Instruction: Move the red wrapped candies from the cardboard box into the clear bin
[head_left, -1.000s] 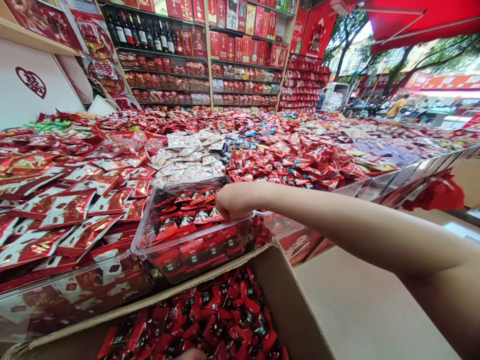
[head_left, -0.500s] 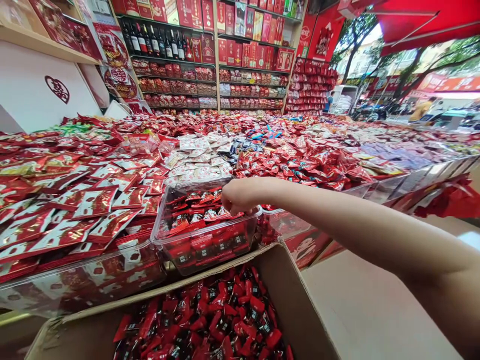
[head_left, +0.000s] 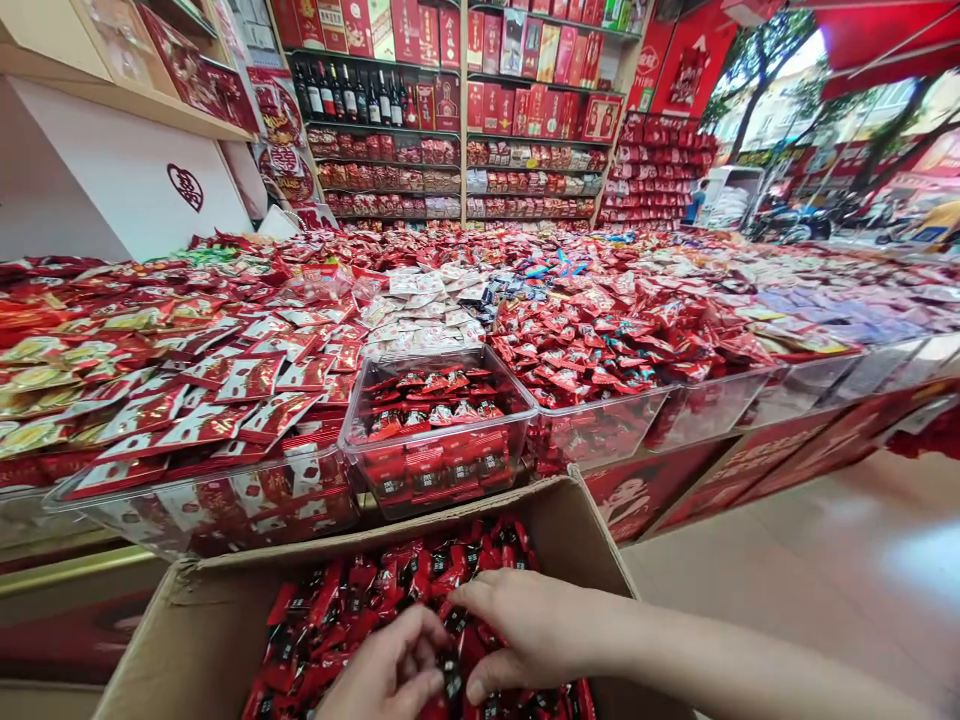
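Fingers on the left hand [head_left: 382, 665] were curled in, with the thumb bent close to them. I could not tell if they had hold of a sweet. The right hand [head_left: 525, 630] was more open, with its thumb and fingers set apart. I could not see if anything was tucked under its palm.

Both hands were low in the big cardboard box [head_left: 187, 640], down among lots of red and black wrapped sweets [head_left: 375, 590]. One dark wrapped sweet [head_left: 452, 678] was right in the gap between the two hands. It lay to the right of the left fingers and to the left of the right thumb. Both hands were very near it, and neither looked clearly nearer. Its black middle seemed to point away from the person, more up and down than across, but the hands hid its ends, so I could not be sure which way its long side went.

The other sweets in the box pointed all sorts of ways. Just past the far edge of the box was a clear plastic bin [head_left: 442, 433]. It had more red and black packets [head_left: 439, 412] in it, some in neat rows. Neither hand was touching that bin.
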